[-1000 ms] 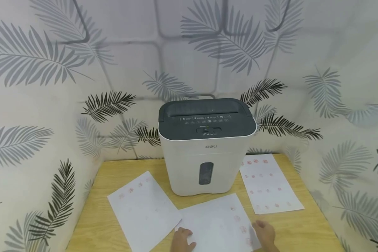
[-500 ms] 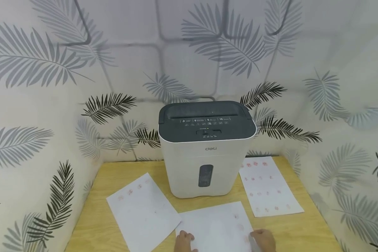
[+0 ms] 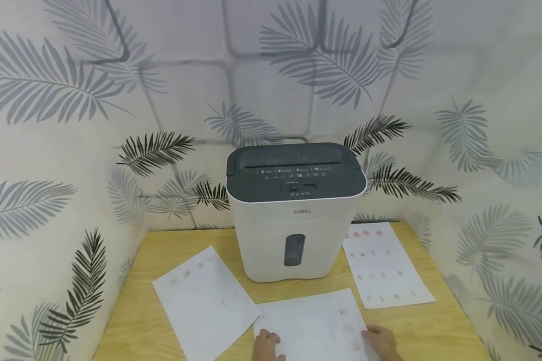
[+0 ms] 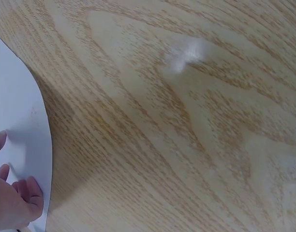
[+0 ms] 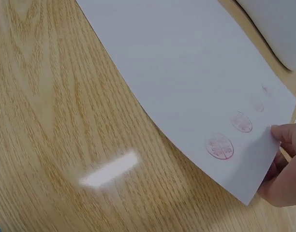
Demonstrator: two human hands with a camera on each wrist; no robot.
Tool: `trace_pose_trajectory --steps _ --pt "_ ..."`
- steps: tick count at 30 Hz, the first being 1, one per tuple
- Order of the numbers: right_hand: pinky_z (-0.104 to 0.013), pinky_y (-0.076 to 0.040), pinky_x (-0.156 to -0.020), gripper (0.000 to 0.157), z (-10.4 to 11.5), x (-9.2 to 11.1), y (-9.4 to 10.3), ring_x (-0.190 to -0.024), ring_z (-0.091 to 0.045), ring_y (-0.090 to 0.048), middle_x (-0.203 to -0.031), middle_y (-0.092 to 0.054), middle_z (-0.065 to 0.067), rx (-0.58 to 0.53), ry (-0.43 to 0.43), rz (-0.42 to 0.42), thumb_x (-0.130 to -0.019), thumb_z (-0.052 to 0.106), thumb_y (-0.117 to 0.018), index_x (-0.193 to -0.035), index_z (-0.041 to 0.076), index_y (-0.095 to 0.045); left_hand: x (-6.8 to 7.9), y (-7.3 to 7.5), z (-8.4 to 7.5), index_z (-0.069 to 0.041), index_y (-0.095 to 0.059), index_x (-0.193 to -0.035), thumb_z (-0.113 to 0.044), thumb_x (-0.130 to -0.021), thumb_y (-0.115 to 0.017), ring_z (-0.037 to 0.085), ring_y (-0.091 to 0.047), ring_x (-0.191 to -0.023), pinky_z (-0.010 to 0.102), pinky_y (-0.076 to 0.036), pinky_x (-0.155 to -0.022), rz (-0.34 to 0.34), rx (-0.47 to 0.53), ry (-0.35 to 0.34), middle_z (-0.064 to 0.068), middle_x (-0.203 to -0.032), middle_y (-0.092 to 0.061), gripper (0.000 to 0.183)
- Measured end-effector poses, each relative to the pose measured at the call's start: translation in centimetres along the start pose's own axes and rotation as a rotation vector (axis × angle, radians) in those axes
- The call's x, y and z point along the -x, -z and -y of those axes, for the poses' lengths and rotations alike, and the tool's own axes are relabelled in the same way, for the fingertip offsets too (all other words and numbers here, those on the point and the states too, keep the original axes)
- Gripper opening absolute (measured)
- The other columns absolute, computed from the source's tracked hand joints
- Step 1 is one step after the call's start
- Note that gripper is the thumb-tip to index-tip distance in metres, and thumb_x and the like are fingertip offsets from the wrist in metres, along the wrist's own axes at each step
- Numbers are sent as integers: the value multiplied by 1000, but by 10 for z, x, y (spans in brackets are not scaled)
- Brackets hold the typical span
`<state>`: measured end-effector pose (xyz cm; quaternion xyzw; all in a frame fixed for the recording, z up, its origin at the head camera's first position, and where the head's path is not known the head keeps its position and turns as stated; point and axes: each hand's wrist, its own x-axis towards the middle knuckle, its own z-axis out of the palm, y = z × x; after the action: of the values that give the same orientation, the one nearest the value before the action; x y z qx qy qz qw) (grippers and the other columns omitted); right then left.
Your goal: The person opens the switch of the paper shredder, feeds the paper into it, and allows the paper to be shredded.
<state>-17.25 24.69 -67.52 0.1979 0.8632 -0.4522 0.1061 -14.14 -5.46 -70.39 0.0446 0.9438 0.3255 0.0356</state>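
Observation:
A white sheet of paper (image 3: 311, 316) with faint red round stamps lies in front of the shredder, its lower part cut off by the head view. My right hand (image 3: 381, 343) pinches its right edge, the thumb on top beside the stamps in the right wrist view. There the paper (image 5: 186, 72) bows, casting a shadow on the table below its edge. At the sheet's left side my left hand (image 3: 265, 347) touches the top surface with loosely bent fingers. In the left wrist view this hand (image 4: 12, 198) sits near the paper's curved edge, partly out of frame.
The white deli paper shredder (image 3: 298, 235) with a dark grey top stands at the table's back. A stamped sheet (image 3: 203, 301) lies to the left, its corner meeting the middle sheet. Another stamped sheet (image 3: 388, 265) is at the right. Leaf-patterned cloth (image 3: 162, 100) surrounds the wooden table (image 3: 438, 331).
The middle sheet has shifted toward me and slightly right. My right hand has gone from beside its edge to pinching it; the left hand has moved a little right.

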Motion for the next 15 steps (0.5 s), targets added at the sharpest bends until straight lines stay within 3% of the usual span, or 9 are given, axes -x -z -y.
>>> trace_pose_trajectory --steps 6,11,15 --pt "-49 -49 -85 25 7 -5 10 -102 -44 -58 -102 -66 -26 9 148 -36 -83 8 -62 -101 -9 -63 -3 2 -7 -5 -61 -90 -11 -69 -76 27 -54 -80 37 -50 -73 -98 12 -27 7 -89 -51 26" --pt "-43 -52 -83 19 33 -2 28 -99 -40 -62 -103 -66 -25 105 365 -77 -84 4 -60 -99 -7 -66 -11 10 -18 -3 -59 -100 -8 -69 -77 28 -58 -87 38 -51 -78 -188 55 -62 8 -96 -52 37" --pt "-31 -56 -71 13 62 1 42 -84 -29 -68 -93 -70 -19 150 583 -144 -79 0 -66 -91 -3 -70 -24 25 -30 0 -54 -113 -8 -71 -76 26 -60 -84 33 -54 -72 -258 88 -105 13 -105 -54 48"
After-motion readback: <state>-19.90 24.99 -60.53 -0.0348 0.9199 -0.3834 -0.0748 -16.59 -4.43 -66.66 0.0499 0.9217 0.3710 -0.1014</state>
